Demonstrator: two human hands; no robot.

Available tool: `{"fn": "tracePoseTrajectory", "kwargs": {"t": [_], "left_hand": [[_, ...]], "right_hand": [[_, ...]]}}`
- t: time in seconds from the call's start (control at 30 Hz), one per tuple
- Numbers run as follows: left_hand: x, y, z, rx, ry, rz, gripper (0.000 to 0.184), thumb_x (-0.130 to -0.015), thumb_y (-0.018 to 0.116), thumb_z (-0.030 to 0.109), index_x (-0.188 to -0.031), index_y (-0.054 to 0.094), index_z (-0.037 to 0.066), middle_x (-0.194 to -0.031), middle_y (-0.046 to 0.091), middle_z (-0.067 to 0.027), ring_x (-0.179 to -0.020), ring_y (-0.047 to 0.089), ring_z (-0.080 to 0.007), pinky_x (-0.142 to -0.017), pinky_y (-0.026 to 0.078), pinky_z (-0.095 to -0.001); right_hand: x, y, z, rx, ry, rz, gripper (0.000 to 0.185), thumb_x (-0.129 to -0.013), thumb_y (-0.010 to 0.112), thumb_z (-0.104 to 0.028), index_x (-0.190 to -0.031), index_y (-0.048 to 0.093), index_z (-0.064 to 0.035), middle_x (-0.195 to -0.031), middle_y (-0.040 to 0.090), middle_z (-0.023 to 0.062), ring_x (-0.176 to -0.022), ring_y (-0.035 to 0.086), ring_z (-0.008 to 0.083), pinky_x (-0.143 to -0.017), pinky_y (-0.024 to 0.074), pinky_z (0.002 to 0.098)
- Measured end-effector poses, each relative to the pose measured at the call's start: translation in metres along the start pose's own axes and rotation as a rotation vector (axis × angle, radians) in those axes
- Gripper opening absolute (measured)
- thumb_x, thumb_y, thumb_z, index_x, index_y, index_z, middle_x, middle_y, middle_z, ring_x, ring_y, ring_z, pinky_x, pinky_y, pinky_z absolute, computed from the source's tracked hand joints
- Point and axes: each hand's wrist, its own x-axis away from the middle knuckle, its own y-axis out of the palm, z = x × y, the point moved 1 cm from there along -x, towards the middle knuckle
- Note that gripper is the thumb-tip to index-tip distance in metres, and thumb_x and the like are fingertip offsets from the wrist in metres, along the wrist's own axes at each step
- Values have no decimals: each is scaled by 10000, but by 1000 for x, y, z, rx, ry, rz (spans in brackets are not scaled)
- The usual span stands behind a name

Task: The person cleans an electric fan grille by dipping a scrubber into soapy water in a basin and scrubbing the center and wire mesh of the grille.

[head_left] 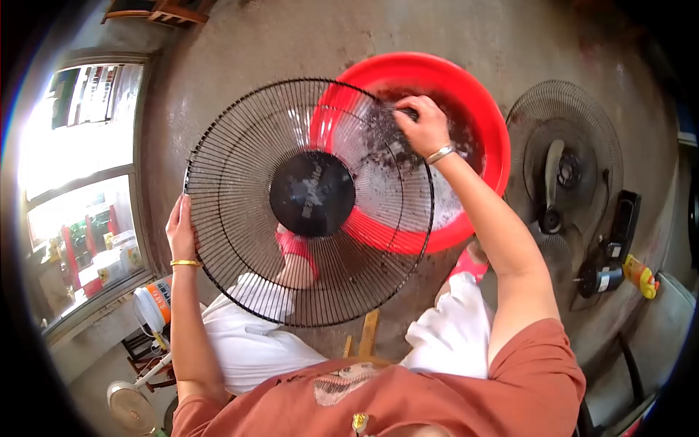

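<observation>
A round black wire fan grille (313, 195) with a dark centre disc is held up in front of my body. My left hand (182, 224) grips its left rim with closed fingers. At the upper right of the grille is my right hand (424, 125), its fingers curled round a small dark object whose kind I cannot make out, against the wires. Behind and below the grille's right part stands a red basin (495, 138) with dark, foamy water in it.
Another fan grille (535, 109) with blades lies on the floor at the right, beside a black fan motor (601, 278) and a yellow bottle (641, 277). A white bucket (151, 309) stands at the lower left, under a window. A wooden chair (156, 10) is at the top left.
</observation>
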Motion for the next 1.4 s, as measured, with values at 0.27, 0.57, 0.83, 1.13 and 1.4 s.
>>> {"fn": "tracePoseTrajectory", "kwargs": {"t": [0.27, 0.57, 0.83, 1.13, 1.4], "left_hand": [[4, 1, 6, 0, -32, 28, 421, -910, 645, 398, -1217, 633, 109, -504, 316, 111, -376, 250, -3, -353, 165, -205], [8, 4, 10, 4, -33, 26, 439, -907, 648, 398, -1219, 628, 90, -522, 326, 110, -387, 247, -2, -362, 163, -208], [13, 3, 13, 10, -29, 24, 452, -907, 646, 407, -1236, 617, 99, -510, 312, 108, -383, 245, -5, -353, 168, -205], [2, 3, -3, 58, -23, -3, 445, -910, 638, 416, -1236, 611, 115, -498, 317, 100, -361, 255, -10, -333, 190, -208], [5, 5, -2, 29, -27, 22, 442, -920, 625, 412, -1231, 614, 99, -514, 338, 99, -370, 262, -11, -339, 186, -206]], "right_hand": [[32, 3, -25, 33, -6, -83, 119, -767, 634, -124, -883, 653, -145, -897, 599, 79, -869, 617, 279, -702, 534, 388], [61, -2, -116, -136, -101, -175, 132, -763, 665, -84, -892, 646, -104, -870, 595, 83, -790, 615, 263, -700, 524, 352], [57, -21, 41, 397, 392, -219, 121, -831, 612, -227, -896, 606, -125, -960, 583, 126, -885, 608, 368, -761, 507, 464], [35, -35, 109, 703, 278, -364, 299, -809, 607, -142, -1107, 594, -167, -1113, 561, 154, -965, 599, 376, -820, 514, 494], [-15, -36, -12, 148, -50, -80, 167, -769, 618, -216, -892, 694, -132, -904, 654, 105, -878, 634, 300, -770, 522, 419]]}}
